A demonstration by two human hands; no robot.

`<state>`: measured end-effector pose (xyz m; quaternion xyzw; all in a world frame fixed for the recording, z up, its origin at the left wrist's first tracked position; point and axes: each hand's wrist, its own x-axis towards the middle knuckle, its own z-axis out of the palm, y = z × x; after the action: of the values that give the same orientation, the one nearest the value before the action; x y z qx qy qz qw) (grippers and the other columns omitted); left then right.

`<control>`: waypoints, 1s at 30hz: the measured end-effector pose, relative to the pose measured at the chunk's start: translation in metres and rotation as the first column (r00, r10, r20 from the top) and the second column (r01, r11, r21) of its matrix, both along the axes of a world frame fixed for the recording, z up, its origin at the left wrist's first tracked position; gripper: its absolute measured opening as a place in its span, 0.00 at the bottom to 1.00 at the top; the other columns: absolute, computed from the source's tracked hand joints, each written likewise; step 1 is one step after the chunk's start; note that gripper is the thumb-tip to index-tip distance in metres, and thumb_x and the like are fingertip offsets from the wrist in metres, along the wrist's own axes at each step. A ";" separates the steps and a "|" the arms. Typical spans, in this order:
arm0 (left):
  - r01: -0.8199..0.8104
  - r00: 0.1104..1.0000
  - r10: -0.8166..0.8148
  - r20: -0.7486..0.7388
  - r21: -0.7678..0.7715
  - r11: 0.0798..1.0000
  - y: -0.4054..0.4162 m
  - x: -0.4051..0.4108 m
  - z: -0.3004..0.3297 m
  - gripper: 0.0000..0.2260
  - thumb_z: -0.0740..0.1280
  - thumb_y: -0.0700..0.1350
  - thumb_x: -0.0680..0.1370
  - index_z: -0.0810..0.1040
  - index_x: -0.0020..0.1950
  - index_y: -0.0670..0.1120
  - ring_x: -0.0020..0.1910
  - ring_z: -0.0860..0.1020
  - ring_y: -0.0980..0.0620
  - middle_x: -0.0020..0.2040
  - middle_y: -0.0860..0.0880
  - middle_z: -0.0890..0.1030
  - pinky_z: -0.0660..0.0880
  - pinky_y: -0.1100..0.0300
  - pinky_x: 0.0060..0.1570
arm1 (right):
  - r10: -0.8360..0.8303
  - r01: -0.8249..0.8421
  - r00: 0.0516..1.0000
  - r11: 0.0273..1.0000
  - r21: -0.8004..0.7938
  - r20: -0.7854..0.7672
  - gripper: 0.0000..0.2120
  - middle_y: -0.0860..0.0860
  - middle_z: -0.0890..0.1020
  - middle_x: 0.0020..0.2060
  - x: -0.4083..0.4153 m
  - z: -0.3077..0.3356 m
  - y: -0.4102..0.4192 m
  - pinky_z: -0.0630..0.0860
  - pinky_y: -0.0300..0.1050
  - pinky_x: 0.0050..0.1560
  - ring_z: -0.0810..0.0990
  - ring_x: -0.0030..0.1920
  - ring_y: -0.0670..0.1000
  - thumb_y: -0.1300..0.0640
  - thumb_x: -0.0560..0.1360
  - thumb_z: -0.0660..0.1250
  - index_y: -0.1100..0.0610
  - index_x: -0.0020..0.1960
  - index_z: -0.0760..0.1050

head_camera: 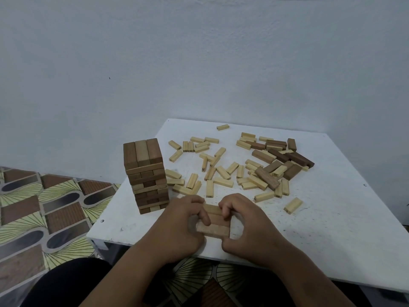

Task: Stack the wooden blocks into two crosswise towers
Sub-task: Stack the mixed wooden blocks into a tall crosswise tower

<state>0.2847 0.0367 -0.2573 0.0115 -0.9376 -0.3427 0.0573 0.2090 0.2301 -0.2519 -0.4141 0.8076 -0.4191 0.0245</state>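
Observation:
A tall crosswise tower (147, 176) of brown and pale wooden blocks stands at the left of the white table (332, 218). Near the table's front edge lies a row of three blocks (214, 221) side by side. My left hand (181, 224) grips the row's left end, fingers curled over it. My right hand (247, 220) grips its right end, thumb at the front. Several loose pale blocks (212, 173) and dark blocks (278, 160) lie scattered behind the hands.
A single pale block (293, 205) lies right of my right hand, another (222, 127) near the table's far edge. A blue-grey wall rises behind the table. Patterned floor (44, 207) shows at the left and under the table's front edge.

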 end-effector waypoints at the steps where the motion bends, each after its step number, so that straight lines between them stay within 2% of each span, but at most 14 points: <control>1: 0.017 1.000 -0.017 0.017 0.003 1.000 0.000 0.000 -0.001 0.12 0.74 0.45 0.65 0.79 0.44 0.59 0.66 0.65 0.64 0.65 0.64 0.70 0.63 0.67 0.60 | 0.008 -0.008 1.000 1.000 0.000 0.016 0.18 0.46 0.74 0.48 0.000 0.000 0.001 0.75 0.51 0.46 0.75 0.52 0.50 0.61 0.59 0.71 0.49 0.44 0.68; 3: 0.032 0.999 -0.033 0.031 0.008 0.999 0.000 0.001 -0.003 0.13 0.73 0.45 0.64 0.77 0.44 0.60 0.65 0.65 0.63 0.64 0.65 0.71 0.63 0.65 0.57 | 0.013 -0.013 0.999 1.000 0.007 0.049 0.19 0.46 0.75 0.50 -0.001 -0.002 0.002 0.76 0.52 0.48 0.75 0.54 0.50 0.60 0.60 0.71 0.48 0.46 0.68; 6: 0.026 1.000 -0.027 0.017 0.021 0.999 -0.001 0.002 -0.002 0.14 0.73 0.46 0.64 0.76 0.45 0.60 0.62 0.66 0.65 0.61 0.65 0.73 0.64 0.67 0.53 | -0.029 0.024 0.997 0.997 0.068 0.076 0.24 0.43 0.74 0.56 -0.003 -0.002 0.007 0.78 0.51 0.54 0.74 0.59 0.47 0.55 0.62 0.72 0.44 0.55 0.67; 9: 0.003 0.999 -0.006 0.035 0.066 0.998 -0.002 0.003 0.000 0.16 0.73 0.46 0.64 0.75 0.47 0.60 0.58 0.67 0.65 0.60 0.62 0.74 0.67 0.66 0.51 | -0.101 0.091 0.994 0.977 0.194 0.043 0.31 0.40 0.69 0.57 -0.007 0.002 0.015 0.73 0.41 0.57 0.70 0.59 0.41 0.48 0.63 0.75 0.36 0.60 0.63; 11: -0.001 0.999 -0.003 0.047 0.083 0.997 -0.002 0.004 0.001 0.17 0.73 0.47 0.64 0.74 0.48 0.60 0.56 0.68 0.63 0.59 0.59 0.74 0.68 0.65 0.50 | -0.116 0.101 0.992 0.963 0.248 0.047 0.31 0.39 0.68 0.55 -0.008 0.003 0.018 0.69 0.35 0.54 0.68 0.56 0.37 0.46 0.63 0.75 0.35 0.60 0.62; 14: -0.011 0.998 0.007 0.060 0.081 0.997 -0.002 0.004 0.002 0.18 0.71 0.48 0.64 0.74 0.50 0.61 0.54 0.69 0.62 0.59 0.58 0.74 0.68 0.64 0.48 | -0.116 0.096 0.991 0.962 0.256 0.062 0.30 0.38 0.70 0.54 -0.008 0.001 0.018 0.68 0.32 0.50 0.69 0.54 0.36 0.47 0.65 0.74 0.36 0.60 0.63; 19: -0.026 0.997 0.020 0.078 0.082 0.996 -0.003 0.004 0.003 0.19 0.72 0.49 0.64 0.71 0.51 0.60 0.49 0.72 0.58 0.57 0.55 0.76 0.75 0.56 0.50 | -0.128 0.107 0.989 0.961 0.254 0.068 0.30 0.36 0.71 0.55 -0.009 -0.001 0.017 0.68 0.34 0.51 0.69 0.55 0.38 0.46 0.64 0.73 0.36 0.61 0.63; 25: -0.019 0.997 0.013 0.079 0.070 0.997 -0.003 0.005 0.004 0.22 0.72 0.50 0.65 0.68 0.54 0.61 0.48 0.73 0.57 0.54 0.55 0.76 0.76 0.54 0.48 | -0.121 0.097 0.990 0.959 0.267 0.076 0.29 0.37 0.71 0.55 -0.007 0.000 0.014 0.68 0.33 0.49 0.70 0.54 0.37 0.46 0.65 0.74 0.37 0.61 0.64; 30: -0.037 0.996 0.031 0.084 0.071 0.997 -0.004 0.005 0.007 0.22 0.74 0.49 0.66 0.68 0.54 0.62 0.47 0.74 0.57 0.51 0.54 0.76 0.76 0.58 0.46 | -0.139 0.110 0.986 0.957 0.269 0.091 0.29 0.36 0.72 0.54 -0.007 0.001 0.014 0.67 0.32 0.48 0.70 0.55 0.37 0.46 0.64 0.74 0.37 0.60 0.64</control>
<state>0.2901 0.0330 -0.2507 0.0438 -0.9258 -0.3747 0.0239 0.2023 0.2437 -0.2508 -0.3322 0.8780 -0.3308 0.0967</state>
